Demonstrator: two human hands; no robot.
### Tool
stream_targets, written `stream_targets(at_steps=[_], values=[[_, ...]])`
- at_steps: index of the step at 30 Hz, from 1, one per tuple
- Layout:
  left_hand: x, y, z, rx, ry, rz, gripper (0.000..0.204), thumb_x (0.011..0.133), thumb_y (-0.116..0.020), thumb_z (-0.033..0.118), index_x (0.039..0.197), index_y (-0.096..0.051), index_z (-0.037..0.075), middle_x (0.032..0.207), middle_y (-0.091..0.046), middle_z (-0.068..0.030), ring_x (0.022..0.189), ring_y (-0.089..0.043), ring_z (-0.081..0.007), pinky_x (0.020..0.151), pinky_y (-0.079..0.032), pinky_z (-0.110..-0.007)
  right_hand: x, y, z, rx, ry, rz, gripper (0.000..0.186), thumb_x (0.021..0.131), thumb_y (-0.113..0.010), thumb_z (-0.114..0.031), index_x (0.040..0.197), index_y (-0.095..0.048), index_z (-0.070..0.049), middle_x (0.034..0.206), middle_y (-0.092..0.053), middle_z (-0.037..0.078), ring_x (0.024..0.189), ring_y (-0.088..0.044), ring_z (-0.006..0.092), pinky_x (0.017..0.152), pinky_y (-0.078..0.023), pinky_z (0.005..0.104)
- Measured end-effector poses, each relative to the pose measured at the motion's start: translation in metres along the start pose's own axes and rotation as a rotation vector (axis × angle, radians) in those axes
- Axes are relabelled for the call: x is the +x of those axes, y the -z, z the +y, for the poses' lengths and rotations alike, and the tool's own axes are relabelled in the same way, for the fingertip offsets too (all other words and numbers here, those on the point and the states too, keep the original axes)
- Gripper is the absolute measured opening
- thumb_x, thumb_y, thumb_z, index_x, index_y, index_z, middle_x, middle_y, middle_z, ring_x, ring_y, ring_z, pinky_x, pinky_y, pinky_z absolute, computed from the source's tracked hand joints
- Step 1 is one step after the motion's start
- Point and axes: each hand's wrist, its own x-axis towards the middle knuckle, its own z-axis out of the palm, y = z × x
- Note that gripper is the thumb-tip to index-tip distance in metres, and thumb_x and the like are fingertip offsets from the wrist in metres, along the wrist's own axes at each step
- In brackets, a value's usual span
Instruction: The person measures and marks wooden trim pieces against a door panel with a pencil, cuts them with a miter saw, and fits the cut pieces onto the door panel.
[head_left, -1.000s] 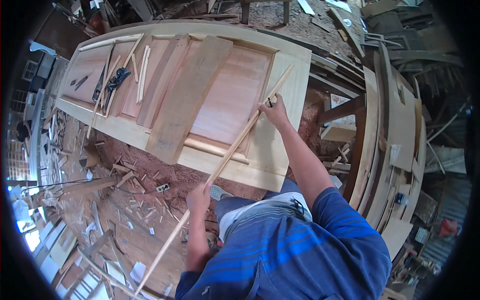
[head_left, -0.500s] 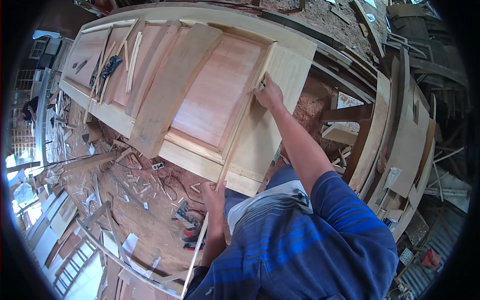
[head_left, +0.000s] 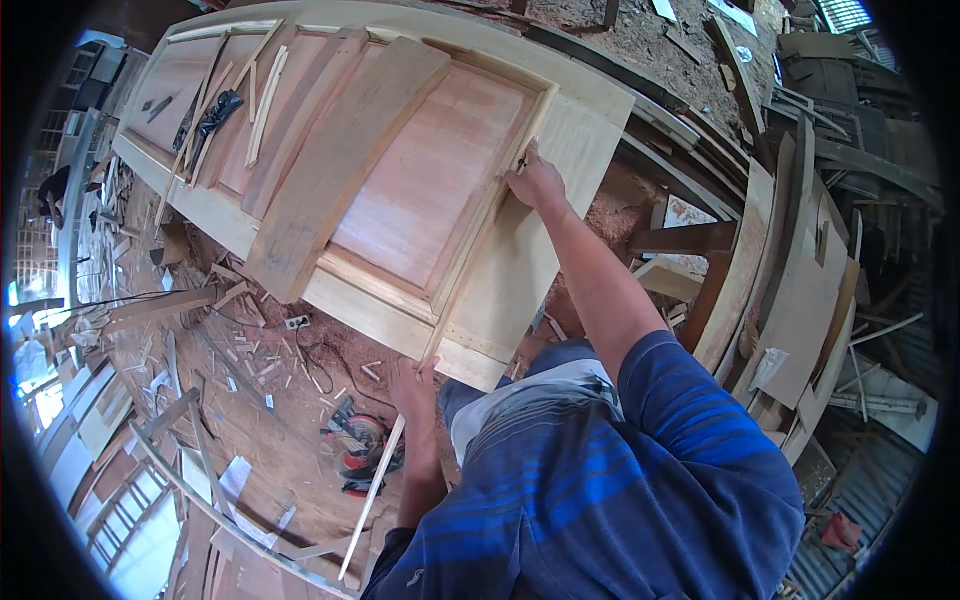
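Note:
A large panelled wooden door (head_left: 575,130) lies flat before me, with pale frame edges and pinkish inset panels. Along the inner edge of its near rail runs a thin wood strip (head_left: 374,492), which sticks out past the door's left edge toward the floor. Where it crosses that edge, my left hand (head_left: 414,388) closes on it with thumb and fingers. My right hand (head_left: 537,182) is at the far end of the strip, pinching a small, dark, pencil-like thing (head_left: 522,165) against the wood; its exact kind is mostly hidden by my fingers.
A wide brown board (head_left: 345,170) lies across the door, with narrow sticks (head_left: 265,105) and a black plastic piece (head_left: 220,110) beyond. On the littered floor stand a red-and-black power saw (head_left: 362,445) and a cable with a socket (head_left: 298,322). Long planks (head_left: 735,270) lean at right.
The view has shifted slightly, so the door and floor items appear a little further left. Both hands keep their grips near the same spots on the strip and the door.

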Motion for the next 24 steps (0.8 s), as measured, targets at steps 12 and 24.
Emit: stream_targets(at_steps=[12, 24], values=[[0.004, -0.008, -0.004, -0.012, -0.106, 0.025, 0.034, 0.086, -0.086, 0.031, 0.092, -0.066, 0.005, 0.092, -0.065, -0.0177, 0.092, -0.062, -0.0425, 0.081, -0.049, -0.055, -0.006, 0.009, -0.010, -0.049, 0.032, -0.069, 0.114, 0.090, -0.074, -0.050, 0.166, -0.014, 0.010, 0.129, -0.070, 0.032, 0.122, -0.068, 0.0458, 0.104, -0.054, 0.0493], [0.040, -0.023, 0.031, -0.201, -0.087, 0.149, 0.032, 0.083, -0.090, 0.029, 0.100, -0.072, 0.008, 0.095, -0.069, -0.0097, 0.092, -0.066, -0.0346, 0.085, -0.051, -0.048, 0.011, -0.004, 0.010, -0.140, 0.198, 0.041, 0.112, 0.092, -0.070, -0.058, 0.161, -0.023, 0.017, 0.133, -0.068, 0.034, 0.125, -0.066, 0.0476, 0.108, -0.052, 0.0483]])
